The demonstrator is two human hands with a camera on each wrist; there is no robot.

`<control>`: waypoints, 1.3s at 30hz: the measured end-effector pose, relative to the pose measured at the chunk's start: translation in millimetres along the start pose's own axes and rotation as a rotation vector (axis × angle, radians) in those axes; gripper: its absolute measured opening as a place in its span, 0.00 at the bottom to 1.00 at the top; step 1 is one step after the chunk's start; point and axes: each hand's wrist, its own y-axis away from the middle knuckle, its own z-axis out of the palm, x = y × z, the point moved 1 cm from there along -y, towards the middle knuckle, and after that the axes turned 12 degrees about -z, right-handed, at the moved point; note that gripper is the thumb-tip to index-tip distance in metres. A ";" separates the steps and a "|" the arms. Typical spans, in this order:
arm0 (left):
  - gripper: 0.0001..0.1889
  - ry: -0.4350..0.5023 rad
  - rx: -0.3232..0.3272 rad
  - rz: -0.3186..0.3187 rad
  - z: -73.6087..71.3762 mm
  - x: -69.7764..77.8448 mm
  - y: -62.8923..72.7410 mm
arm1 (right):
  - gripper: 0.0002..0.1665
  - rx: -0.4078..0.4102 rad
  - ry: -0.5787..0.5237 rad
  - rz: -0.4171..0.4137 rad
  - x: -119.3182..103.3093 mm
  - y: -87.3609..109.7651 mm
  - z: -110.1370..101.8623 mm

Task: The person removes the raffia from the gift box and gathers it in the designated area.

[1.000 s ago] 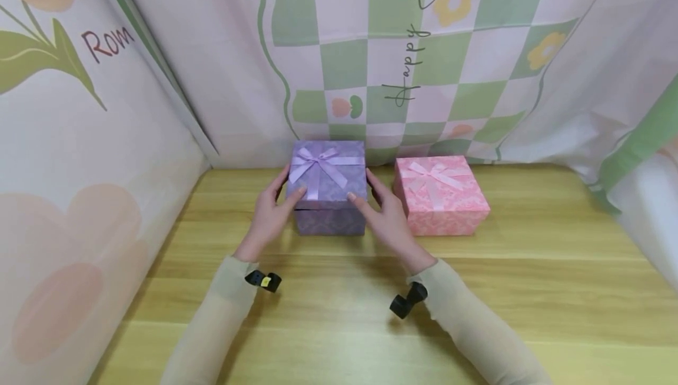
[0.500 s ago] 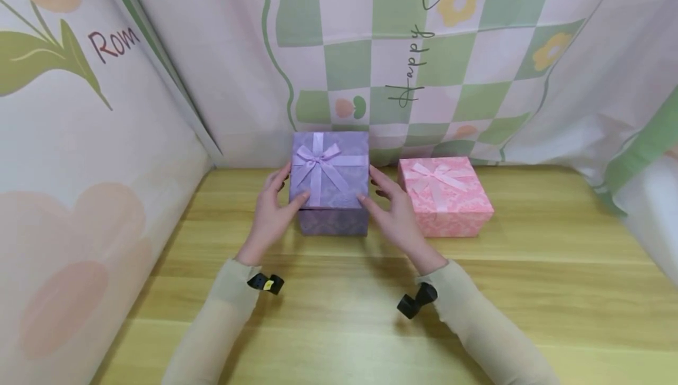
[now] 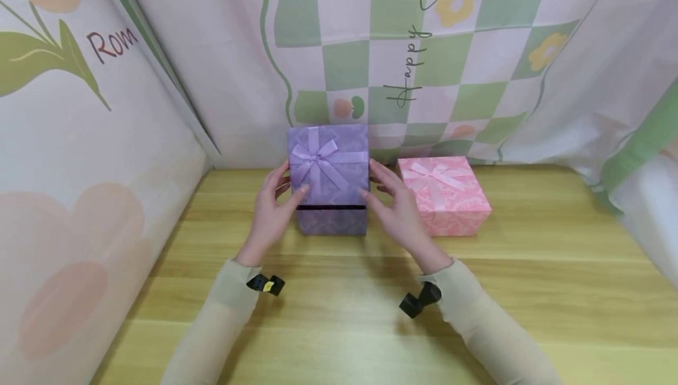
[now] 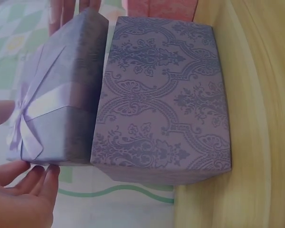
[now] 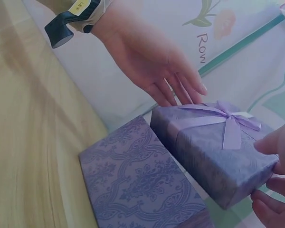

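Observation:
Both hands hold the lid (image 3: 352, 138) of a purple gift box, one at each side. A lilac ribbon bow (image 3: 316, 160) is tied across the lid's top. My left hand (image 3: 269, 211) grips the left side with its thumb over the front top edge; my right hand (image 3: 398, 211) does the same at the right. The patterned box base (image 3: 332, 222) stands on the table, and a dark gap shows between it and the raised lid. In the left wrist view the lid (image 4: 80, 52) is apart from the base (image 4: 164, 95). The box's inside is hidden.
A pink gift box (image 3: 447, 223) with a pink bow stands just right of my right hand, its lid on. The wooden table (image 3: 328, 314) ends at a checkered curtain (image 3: 344, 64) behind the boxes. A printed cloth wall (image 3: 122, 138) bounds the left side.
The purple lid has risen from the base, its back edge climbing against the curtain, and a dark gap has opened below its front edge. Both hands have moved with it. The pink box stays put.

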 end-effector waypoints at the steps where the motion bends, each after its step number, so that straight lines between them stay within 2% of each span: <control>1: 0.34 0.019 0.002 0.001 0.5 0.1 0.0 | 0.35 0.000 -0.001 0.003 -0.1 -0.1 -0.4; 7: 0.31 0.110 0.004 -0.023 3.7 1.2 -1.6 | 0.35 0.014 -0.030 0.031 -1.2 -0.6 -2.9; 16: 0.32 0.098 0.013 -0.049 4.3 3.3 -0.5 | 0.30 0.034 -0.071 0.052 -6.0 -0.8 -4.3; 25: 0.29 0.193 -0.007 -0.078 2.0 1.1 5.9 | 0.27 0.038 -0.141 0.110 -3.5 2.4 -7.4; 28: 0.27 0.202 -0.003 -0.065 1.7 0.6 6.2 | 0.27 0.031 -0.159 0.130 -4.3 3.7 -8.9; 35: 0.19 0.193 0.006 0.004 1.6 34.9 17.1 | 0.27 0.028 -0.174 0.160 -4.5 5.1 -9.2; 39: 0.18 0.155 0.034 0.001 1.1 37.1 20.1 | 0.27 0.044 -0.181 0.161 -3.5 5.9 -10.0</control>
